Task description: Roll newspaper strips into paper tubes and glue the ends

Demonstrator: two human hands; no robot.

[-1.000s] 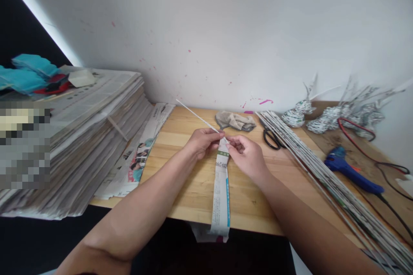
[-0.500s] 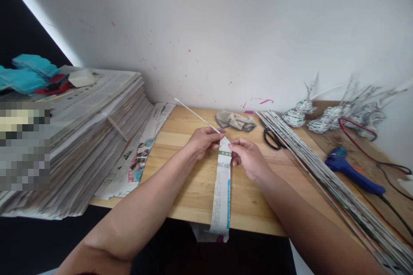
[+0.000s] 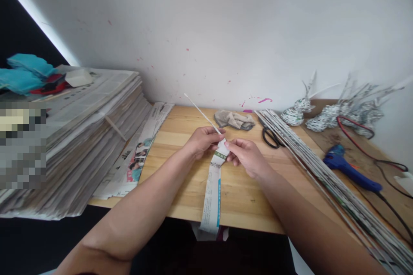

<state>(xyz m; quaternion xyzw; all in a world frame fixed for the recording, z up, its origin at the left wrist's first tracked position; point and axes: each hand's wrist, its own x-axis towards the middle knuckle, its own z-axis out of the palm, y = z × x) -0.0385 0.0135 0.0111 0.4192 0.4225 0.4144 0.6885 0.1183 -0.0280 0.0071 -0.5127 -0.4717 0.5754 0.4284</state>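
Between my hands is a newspaper strip, its upper end rolled into a thin paper stick that points up and to the left. My left hand pinches the stick near where it meets the flat paper. The fingers of my right hand are closed on the strip's right edge, just below the rolled part. The loose lower end of the strip hangs down over the table's front edge.
A tall newspaper stack stands at left, with cut newspaper strips beside it. Rolled paper sticks, black-handled scissors, a blue glue gun and woven paper shapes are at right. A grey cloth lies by the wall.
The rolled stick has turned to a steeper angle. The strip now bends below my fingers, and its lower end has swung left. Both hands keep their hold.
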